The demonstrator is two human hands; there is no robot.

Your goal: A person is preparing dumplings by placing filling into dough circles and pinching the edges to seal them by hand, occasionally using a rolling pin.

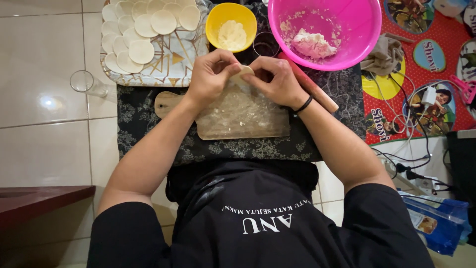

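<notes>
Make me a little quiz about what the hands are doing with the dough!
1. True or false: both hands pinch the same small dough piece.
2. Which bowl holds the lump of dough? A) yellow bowl B) pink bowl C) clear glass
3. Fill in: the round dough discs lie on a ____.

Key:
1. True. The left hand and right hand meet on it, above the wooden board.
2. B. The yellow bowl holds a pale filling.
3. Tray, patterned, up at the left.
</notes>
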